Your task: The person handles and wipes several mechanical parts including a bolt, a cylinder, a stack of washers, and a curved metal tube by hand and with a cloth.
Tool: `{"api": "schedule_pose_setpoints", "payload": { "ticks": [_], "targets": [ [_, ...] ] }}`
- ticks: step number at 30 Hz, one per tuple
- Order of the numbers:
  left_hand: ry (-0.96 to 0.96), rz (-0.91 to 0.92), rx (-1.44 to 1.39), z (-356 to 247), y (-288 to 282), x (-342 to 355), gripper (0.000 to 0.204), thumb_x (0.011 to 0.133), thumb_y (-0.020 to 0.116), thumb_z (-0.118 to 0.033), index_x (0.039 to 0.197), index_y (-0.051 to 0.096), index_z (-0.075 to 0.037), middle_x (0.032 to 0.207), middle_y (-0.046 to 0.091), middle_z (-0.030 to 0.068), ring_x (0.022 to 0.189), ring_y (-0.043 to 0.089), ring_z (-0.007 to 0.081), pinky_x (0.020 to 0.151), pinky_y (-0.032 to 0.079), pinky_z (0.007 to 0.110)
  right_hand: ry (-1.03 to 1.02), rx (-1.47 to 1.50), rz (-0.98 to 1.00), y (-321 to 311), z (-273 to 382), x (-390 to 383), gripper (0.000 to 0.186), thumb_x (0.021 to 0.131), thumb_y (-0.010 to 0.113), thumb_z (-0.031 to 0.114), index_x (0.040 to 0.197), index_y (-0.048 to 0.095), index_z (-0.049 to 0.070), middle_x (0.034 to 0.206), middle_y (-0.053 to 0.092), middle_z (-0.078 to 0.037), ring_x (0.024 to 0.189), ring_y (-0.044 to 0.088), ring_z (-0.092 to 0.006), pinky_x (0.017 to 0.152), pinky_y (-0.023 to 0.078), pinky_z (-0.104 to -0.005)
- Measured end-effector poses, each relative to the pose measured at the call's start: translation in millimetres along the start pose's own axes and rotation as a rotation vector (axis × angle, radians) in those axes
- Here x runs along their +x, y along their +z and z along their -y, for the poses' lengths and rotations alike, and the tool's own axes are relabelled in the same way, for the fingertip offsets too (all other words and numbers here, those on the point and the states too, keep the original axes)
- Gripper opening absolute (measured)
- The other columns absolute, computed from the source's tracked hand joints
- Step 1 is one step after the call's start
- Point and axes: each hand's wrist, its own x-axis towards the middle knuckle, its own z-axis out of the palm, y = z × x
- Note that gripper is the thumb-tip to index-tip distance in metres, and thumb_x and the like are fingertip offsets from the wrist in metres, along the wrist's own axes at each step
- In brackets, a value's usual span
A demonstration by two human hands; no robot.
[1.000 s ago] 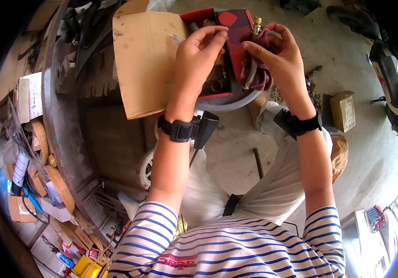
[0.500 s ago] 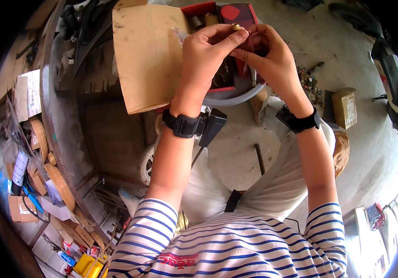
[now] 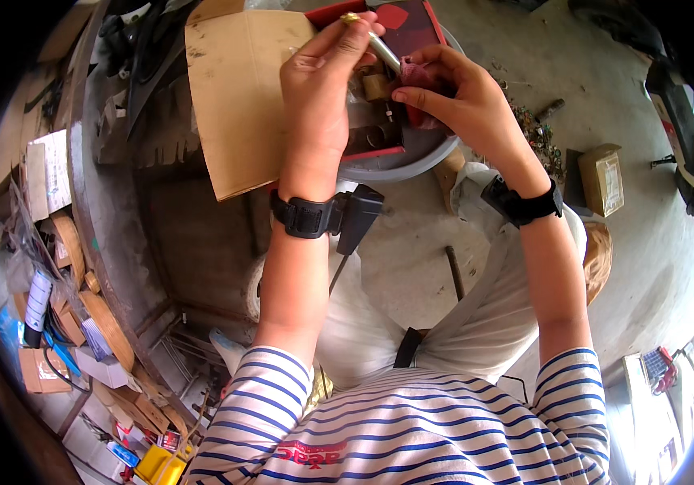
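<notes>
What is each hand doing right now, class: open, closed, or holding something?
Left hand: closed on a thin metal rod with a brass tip.
Right hand: closed, pinching a pink cloth.

floor (image 3: 646, 242): bare grey concrete, daylit | left: cluttered shelving (image 3: 64, 267) with cardboard boxes, cables | right: small cardboard box (image 3: 603, 178), scooter wheel (image 3: 690, 162) | scattered metal scraps (image 3: 537, 133)

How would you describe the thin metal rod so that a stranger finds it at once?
Look at the top, above the red box. The rod is pinched in the left hand and slants toward the right hand. It alone is slim and silver, with a brass tip.
</notes>
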Motion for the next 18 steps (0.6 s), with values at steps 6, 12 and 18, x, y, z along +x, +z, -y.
{"api": "schedule_pose_setpoints", "payload": {
  "ticks": [6, 12, 18],
  "targets": [
    [0.108, -0.174, -0.078, -2.1, -2.6, 3.3, 0.031, 0.094, 0.058, -0.016, 0.114, 0.058, 0.007, 0.106, 0.062, 0.0095, 0.097, 0.058, 0.0145, 0.086, 0.046, 0.025, -0.005, -0.052, 0.048, -7.0, 0.6, 1.5, 0.03, 0.083, 0.07, 0.013, 0.108, 0.059, 0.001, 0.093, 0.068, -0.001, 0.083, 0.062, -0.007, 0.068, 0.05, -0.0205],
    [0.261, -0.197, -0.123, -0.3, -18.8, 11.4, 0.027, 0.094, 0.057, -0.018, 0.111, 0.06, 0.003, 0.108, 0.062, 0.008, 0.099, 0.058, 0.0154, 0.087, 0.047, 0.03, -0.072, -0.122, 0.029, -12.7, 3.7, 2.8, 0.03, 0.084, 0.07, 0.014, 0.108, 0.06, -0.001, 0.1, 0.069, -0.007, 0.089, 0.064, -0.0109, 0.079, 0.05, -0.0235],
    [0.271, -0.179, -0.203, -3.8, -19.0, 12.6, 0.03, 0.093, 0.059, -0.02, 0.113, 0.057, 0.001, 0.109, 0.06, 0.0084, 0.099, 0.056, 0.0167, 0.088, 0.046, 0.031, -0.024, -0.015, -0.091, -24.0, -7.4, 8.0, 0.031, 0.09, 0.063, 0.02, 0.111, 0.059, -0.002, 0.098, 0.068, -0.007, 0.089, 0.062, -0.0099, 0.079, 0.048, -0.0222]
  ]
}}
